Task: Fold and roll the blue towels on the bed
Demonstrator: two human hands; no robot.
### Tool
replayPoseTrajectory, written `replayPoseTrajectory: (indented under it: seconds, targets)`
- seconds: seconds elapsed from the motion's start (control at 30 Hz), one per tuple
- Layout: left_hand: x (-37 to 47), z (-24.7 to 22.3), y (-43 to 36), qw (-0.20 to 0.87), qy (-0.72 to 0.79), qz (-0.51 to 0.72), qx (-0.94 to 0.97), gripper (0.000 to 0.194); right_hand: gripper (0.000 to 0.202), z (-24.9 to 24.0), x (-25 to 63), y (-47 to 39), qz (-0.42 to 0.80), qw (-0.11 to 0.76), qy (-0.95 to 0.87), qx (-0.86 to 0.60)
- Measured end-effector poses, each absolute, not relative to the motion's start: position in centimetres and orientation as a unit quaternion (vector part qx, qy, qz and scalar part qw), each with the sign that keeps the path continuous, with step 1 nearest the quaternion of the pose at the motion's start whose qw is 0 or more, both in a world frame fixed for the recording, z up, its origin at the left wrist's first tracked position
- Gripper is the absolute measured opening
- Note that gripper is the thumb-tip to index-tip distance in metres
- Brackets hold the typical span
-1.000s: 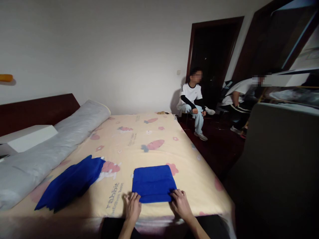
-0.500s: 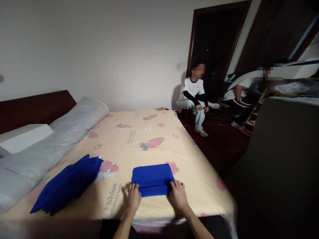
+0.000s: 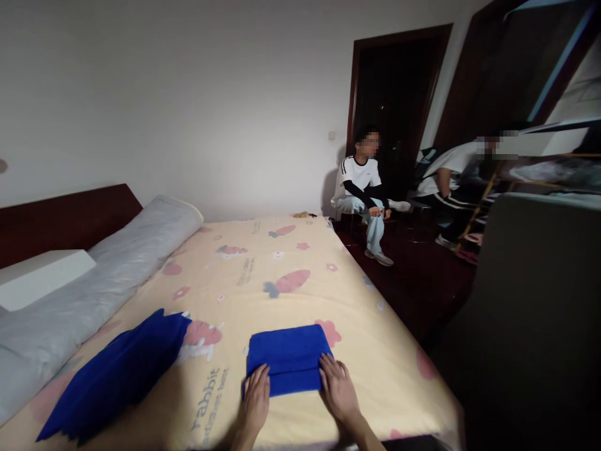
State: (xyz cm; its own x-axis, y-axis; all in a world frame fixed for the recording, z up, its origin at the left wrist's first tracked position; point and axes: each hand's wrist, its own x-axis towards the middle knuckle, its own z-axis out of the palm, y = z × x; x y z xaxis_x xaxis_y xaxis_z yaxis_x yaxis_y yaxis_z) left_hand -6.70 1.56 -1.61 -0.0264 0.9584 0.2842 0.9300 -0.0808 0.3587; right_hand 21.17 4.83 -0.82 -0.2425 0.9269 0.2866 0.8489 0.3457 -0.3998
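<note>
A folded blue cloth lies flat on the patterned bed sheet, with a crease running across its lower part. My left hand rests on its lower left corner, fingers laid flat over the edge. On the lower right edge lies my right hand, its fingers stretched over the cloth. Neither hand grips anything that shows. To the left, a loosely heaped second blue cloth lies on the sheet.
A long grey roll and a white box lie along the left side by the dark headboard. Beyond the bed a person sits, another person bends over, and a dark panel stands at right.
The view has tilted up slightly, so things sit lower. My hands have flattened from a pinching pose at the cloth's lower edge to lying on its lower corners.
</note>
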Motion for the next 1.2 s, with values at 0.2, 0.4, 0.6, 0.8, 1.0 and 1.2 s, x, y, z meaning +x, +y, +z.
replayPoseTrajectory:
  seconds: [0.2, 0.4, 0.6, 0.8, 1.0, 1.2]
  targets:
    - [-5.5, -2.2, 1.6, -0.018, 0.699, 0.255, 0.668, 0.050, 0.045, 0.3, 20.0, 4.5, 0.092, 0.231, -0.796, -0.552]
    - [-0.6, -0.9, 2.8, 0.067, 0.615, 0.208, 0.757, 0.048, 0.046, 1.7, 15.3, 4.5, 0.189, 0.178, -0.856, -0.448]
    - [-6.5, -0.1, 3.1, 0.035, 0.717, 0.147, 0.681, 0.045, 0.046, 0.9, 19.6, 7.5, 0.107, 0.169, -0.755, -0.624]
    - [-6.0, 0.0, 3.8, 0.003, 0.700, 0.207, 0.683, 0.048, 0.049, 1.8, 19.3, 7.3, 0.124, 0.162, -0.787, -0.583]
    - [-1.7, 0.2, 5.8, 0.111, 0.580, 0.157, 0.792, 0.051, 0.048, 2.4, 14.7, 6.9, 0.215, 0.157, -0.862, -0.432]
    - [-5.8, 0.2, 5.5, 0.014, 0.680, 0.138, 0.720, 0.047, 0.051, 0.4, 18.4, 9.1, 0.145, 0.154, -0.768, -0.605]
